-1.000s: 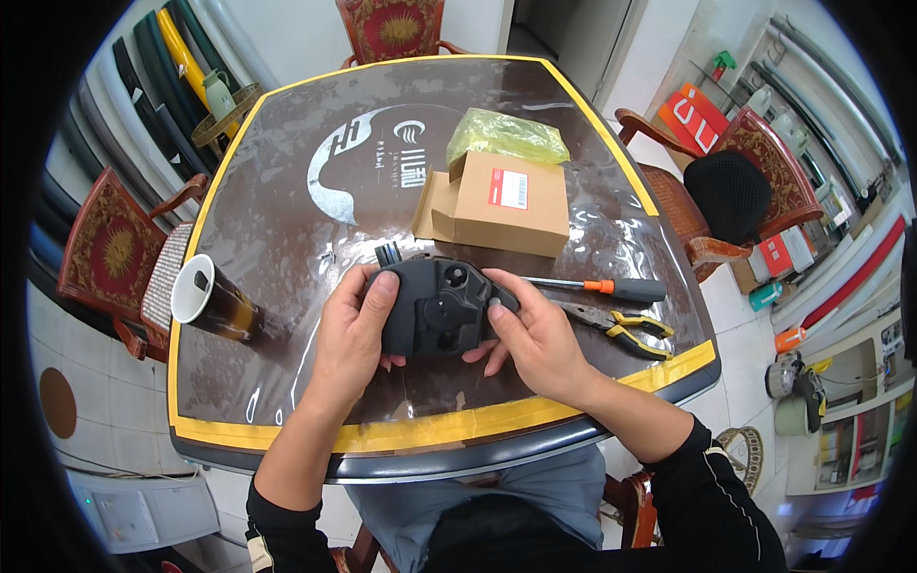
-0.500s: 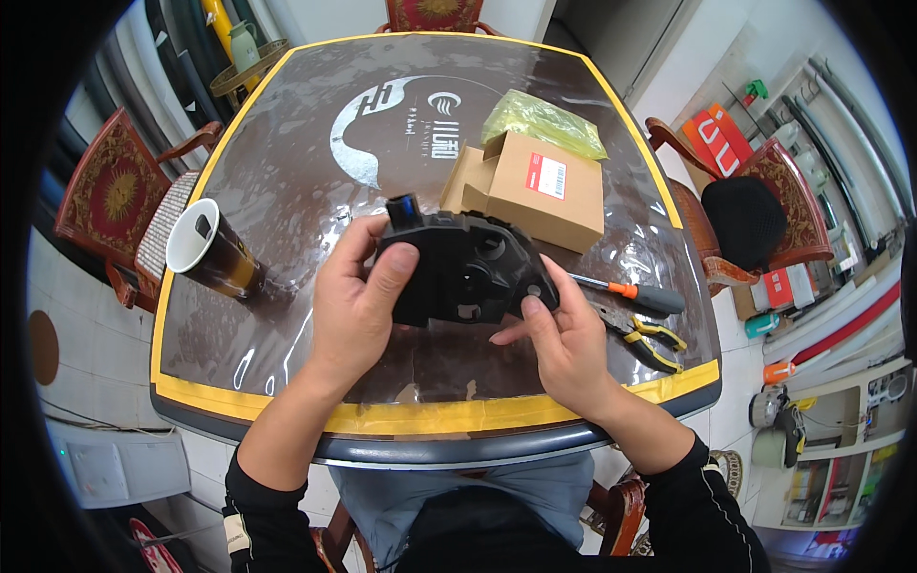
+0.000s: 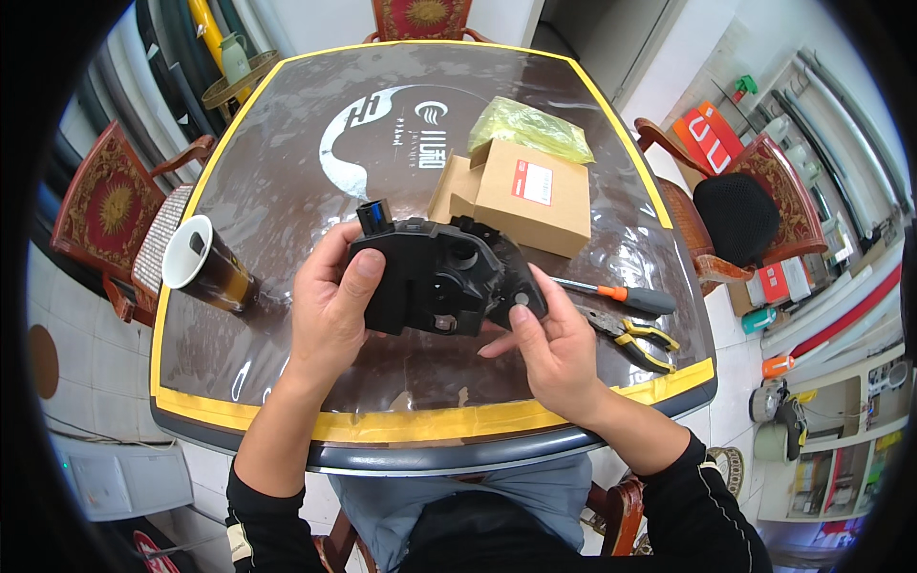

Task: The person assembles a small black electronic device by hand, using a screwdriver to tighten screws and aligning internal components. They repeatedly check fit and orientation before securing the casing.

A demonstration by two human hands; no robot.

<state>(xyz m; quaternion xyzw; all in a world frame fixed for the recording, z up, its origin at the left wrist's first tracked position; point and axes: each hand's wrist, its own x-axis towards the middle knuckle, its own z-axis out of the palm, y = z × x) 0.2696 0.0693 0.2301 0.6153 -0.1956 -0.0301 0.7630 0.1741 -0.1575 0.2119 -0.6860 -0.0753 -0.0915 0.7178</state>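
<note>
Between my two hands, above the near part of the table, is a black plastic housing with round holes and a connector socket, blue inside, standing up at its top left. My left hand grips the left end, thumb lying on the face and fingers behind it. At the lower right corner, my right hand pinches the housing, its thumb close to a small round metal spot. The fingers behind the part are mostly hidden.
Beyond the housing stands an opened cardboard box, with a crumpled yellow plastic bag behind it. A screwdriver and yellow-black pliers lie on the right. At the left is a paper cup. Yellow tape edges the table.
Both hands and the housing have shifted a little left and down in the view. The housing's face is tilted slightly differently, and both hands keep their grip.
</note>
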